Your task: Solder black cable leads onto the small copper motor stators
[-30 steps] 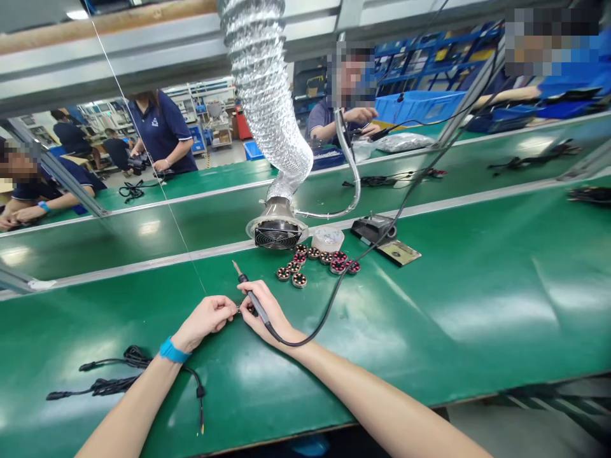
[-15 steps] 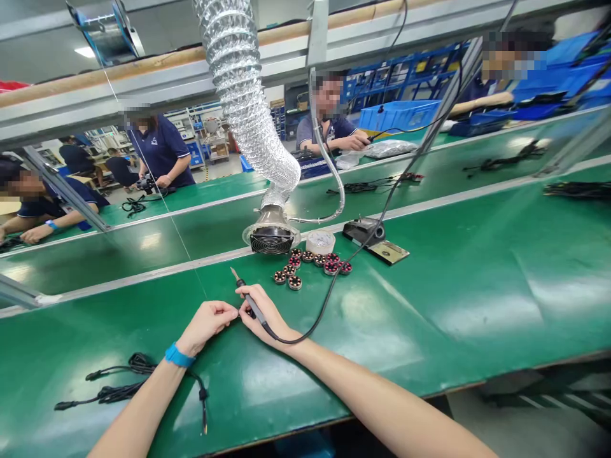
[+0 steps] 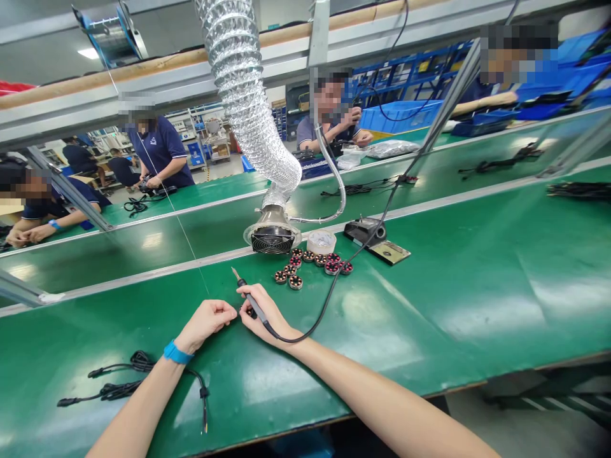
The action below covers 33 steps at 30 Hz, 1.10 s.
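My right hand (image 3: 261, 312) is closed around a soldering iron (image 3: 255, 305), whose tip points up and away to the left. A small dark round part (image 3: 249, 312) shows among the same hand's fingers, mostly hidden. Close beside it, my left hand (image 3: 212, 319), with a blue band on its wrist, is closed in a pinch; what it holds is too small to make out. A thin wire (image 3: 191, 245) runs down from a spool (image 3: 111, 38) overhead to just behind my left hand. Several small round copper-wound coils (image 3: 295, 282) lie beyond my right hand.
A fume fan (image 3: 272, 240) hangs from a foil duct (image 3: 238, 83). Beside the coils are a tape roll (image 3: 321, 242) and an iron stand (image 3: 365, 230). Black cables (image 3: 119, 389) lie by my left forearm. The iron's cord (image 3: 329, 296) crosses the green bench (image 3: 443, 286). Co-workers sit opposite.
My left hand has drawn slightly left, leaving a small gap to the part in my right hand. My right hand stays nearly still. A co-worker opposite has raised a hand.
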Available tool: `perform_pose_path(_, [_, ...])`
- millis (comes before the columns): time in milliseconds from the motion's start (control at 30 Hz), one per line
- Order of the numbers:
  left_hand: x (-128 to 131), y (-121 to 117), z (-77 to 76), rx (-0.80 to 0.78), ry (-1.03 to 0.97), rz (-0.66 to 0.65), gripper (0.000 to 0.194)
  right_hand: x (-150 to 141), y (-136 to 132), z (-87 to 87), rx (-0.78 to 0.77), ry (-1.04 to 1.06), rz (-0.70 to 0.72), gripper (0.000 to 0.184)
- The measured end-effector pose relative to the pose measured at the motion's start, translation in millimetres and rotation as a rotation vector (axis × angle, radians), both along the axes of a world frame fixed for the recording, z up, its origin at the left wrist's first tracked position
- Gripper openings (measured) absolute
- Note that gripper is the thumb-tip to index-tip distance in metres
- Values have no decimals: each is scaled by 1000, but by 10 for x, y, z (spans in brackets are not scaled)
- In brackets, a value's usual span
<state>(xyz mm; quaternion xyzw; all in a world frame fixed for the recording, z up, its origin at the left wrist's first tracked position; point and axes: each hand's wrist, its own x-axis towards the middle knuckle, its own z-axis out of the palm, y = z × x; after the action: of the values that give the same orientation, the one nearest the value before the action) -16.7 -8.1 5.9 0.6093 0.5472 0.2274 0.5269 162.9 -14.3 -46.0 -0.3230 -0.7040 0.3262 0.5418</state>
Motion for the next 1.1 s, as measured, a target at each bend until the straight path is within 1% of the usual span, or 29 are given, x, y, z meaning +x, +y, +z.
perform_pose_path(133, [3,-16,7,5,31,13,37,20,5,-26,1,-20,54,54])
perform_pose_path(267, [4,-24,24,6,63,42,39,33,5,-31,26,-17,63,55])
perform_pose_path(400, [16,-30,35,5,87,60,40,38,-4,-27,97,-65,62,57])
perform_pose_path(567, [6,-25,2,11,87,34,37,34,-2,-51,171,-173,33,59])
perform_pose_path(633, [-6,-17,-17,-11,74,16,37,34,-8,-45,185,-221,22,56])
perform_pose_path(767, [-15,0,-37,-125,-26,-15,37,28,-53,5,188,-264,-16,47])
perform_pose_path(833, [-5,5,-42,-159,-100,7,38,16,-83,33,167,-225,-36,46])
perform_pose_path(900, [10,9,-52,-151,-162,43,39,-2,-107,55,127,-152,-46,46])
perform_pose_path(1000, [27,24,-77,-81,-215,113,40,-25,-103,78,97,-47,-48,47])
perform_pose_path(1033, [30,34,-87,-53,-220,136,41,-25,-88,86,107,-39,-46,48])
perform_pose_path(1100, [32,64,-101,3,-204,173,42,1,-38,104,145,-87,-40,50])
